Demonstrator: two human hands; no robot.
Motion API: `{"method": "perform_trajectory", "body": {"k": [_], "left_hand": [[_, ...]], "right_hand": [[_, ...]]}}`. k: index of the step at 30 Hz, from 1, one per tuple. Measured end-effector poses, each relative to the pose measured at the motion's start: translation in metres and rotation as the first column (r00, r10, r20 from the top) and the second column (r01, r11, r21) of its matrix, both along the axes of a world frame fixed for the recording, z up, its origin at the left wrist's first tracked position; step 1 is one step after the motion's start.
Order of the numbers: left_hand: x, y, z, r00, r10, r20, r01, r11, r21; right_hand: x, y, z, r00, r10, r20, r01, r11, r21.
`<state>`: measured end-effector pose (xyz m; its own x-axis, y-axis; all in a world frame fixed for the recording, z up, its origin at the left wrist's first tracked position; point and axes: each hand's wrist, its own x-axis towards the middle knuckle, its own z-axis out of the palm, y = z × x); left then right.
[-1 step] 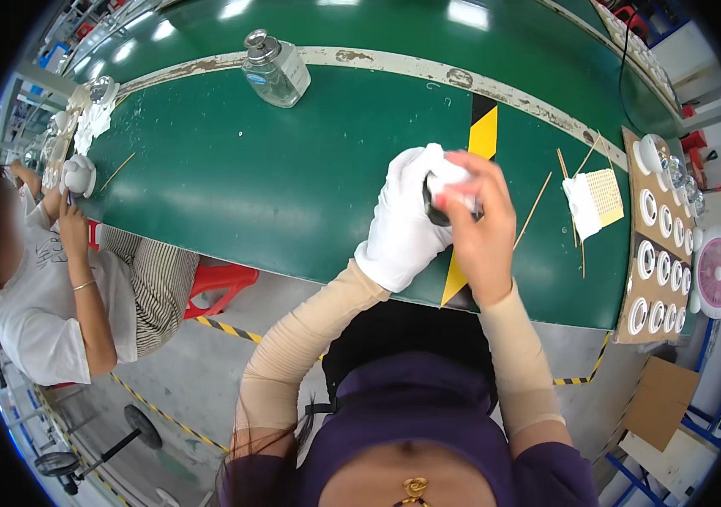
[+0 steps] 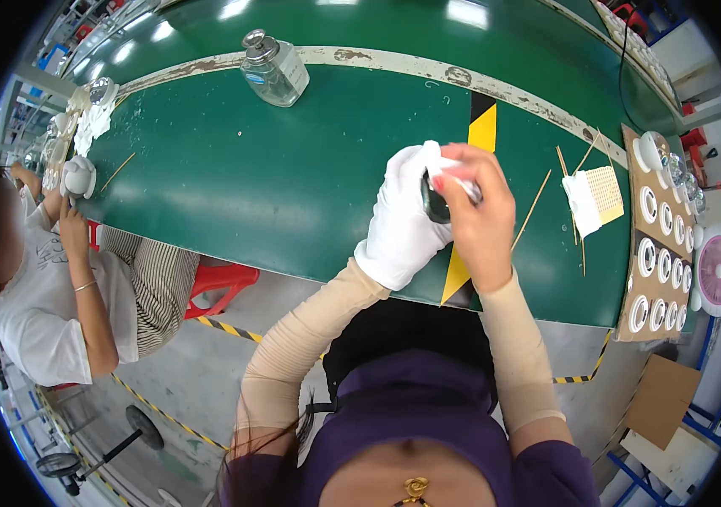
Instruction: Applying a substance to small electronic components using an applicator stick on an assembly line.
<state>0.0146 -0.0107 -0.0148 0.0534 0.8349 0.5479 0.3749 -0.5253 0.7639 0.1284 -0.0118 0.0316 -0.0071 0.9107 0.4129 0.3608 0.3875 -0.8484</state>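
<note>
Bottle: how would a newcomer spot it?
On the green table, find the worn white strip. The bottle stands by it, beyond and left of the gloved left hand. Clear, with a metal top, it differs from the thin sticks lying about.

The table (image 2: 327, 160) is green, crossed by yellow-and-black tape (image 2: 483, 131). The left glove (image 2: 396, 221) is white, the held piece (image 2: 433, 207) dark, the right fingers (image 2: 489, 173) tipped with red nails (image 2: 437, 182). Both arm sleeves (image 2: 305, 317) are beige; the shirt (image 2: 411, 389) is purple. White rings (image 2: 641, 258) dot a brown board (image 2: 635, 173), the stool (image 2: 225, 277) is red, and the co-worker's trousers (image 2: 158, 296) are striped dark and pale.
</note>
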Motion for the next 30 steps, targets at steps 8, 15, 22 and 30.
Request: {"method": "perform_trajectory", "body": {"k": [8,15,22,30], "left_hand": [[0.002,0.001,-0.003,1.0,0.001,0.011,-0.001,1.0,-0.008],[-0.001,-0.001,-0.006,0.999,0.022,-0.03,-0.022,1.0,-0.001],[0.0,0.0,-0.002,0.997,0.051,-0.055,-0.047,0.996,0.074],[-0.003,-0.007,0.012,1.0,-0.015,0.013,0.018,0.973,-0.229]], "right_hand": [[0.015,-0.009,-0.012,0.998,0.061,-0.018,-0.059,0.993,0.097],[0.015,-0.013,-0.008,0.993,0.089,0.083,-0.097,0.99,0.103],[-0.007,0.01,0.009,0.999,-0.015,0.04,0.014,1.0,0.024],[0.027,0.008,-0.023,0.73,-0.108,-0.675,-0.112,0.955,-0.273]]}}
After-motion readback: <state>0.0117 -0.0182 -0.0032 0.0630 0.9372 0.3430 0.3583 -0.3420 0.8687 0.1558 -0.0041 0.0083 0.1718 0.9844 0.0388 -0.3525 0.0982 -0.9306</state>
